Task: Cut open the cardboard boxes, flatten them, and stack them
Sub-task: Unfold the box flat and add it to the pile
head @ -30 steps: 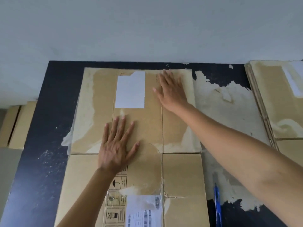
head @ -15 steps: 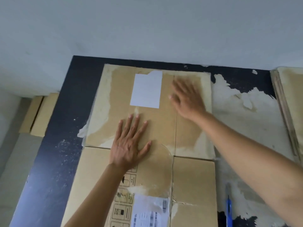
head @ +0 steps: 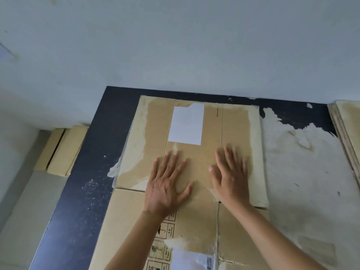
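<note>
Boxes (head: 58, 151): lying low beside the table's left edge.
Table (head: 85, 172): dark, top peeling at right.
Box (head: 194, 172): lying flattened on the table.
Left hand (head: 165, 184): pressing flat, fingers spread, on the box.
Right hand (head: 229, 174): lying palm-down, spread, just beside it.
Stack (head: 346, 125): sitting at far right.

I'm looking at a dark table (head: 83, 191) pushed against the wall, its top badly peeled on the right so a pale patch (head: 296, 172) shows. A flattened box (head: 194, 162) lies flat on it, far edge near the wall. A stack (head: 344, 129) of flat cardboard sits at the right edge.
</note>
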